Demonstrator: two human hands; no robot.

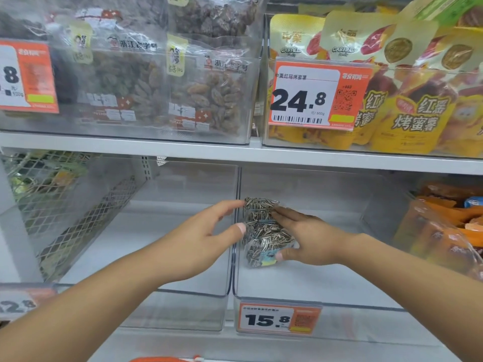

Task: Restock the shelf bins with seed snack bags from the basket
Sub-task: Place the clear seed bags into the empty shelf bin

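Clear bin (313, 288) divider beside seed bag (264, 231), left hand (206, 236) touching, right hand (308, 239) gripping it

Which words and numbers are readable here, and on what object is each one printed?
"24.8": orange price tag on the upper right bin.
"15.8": price tag on the lower bin holding the seed bag.
"GARFIELD": yellow bags above.
"8": tag at upper left, partly cut off.
Small print, barcodes and the seed bag's label: too blurred.
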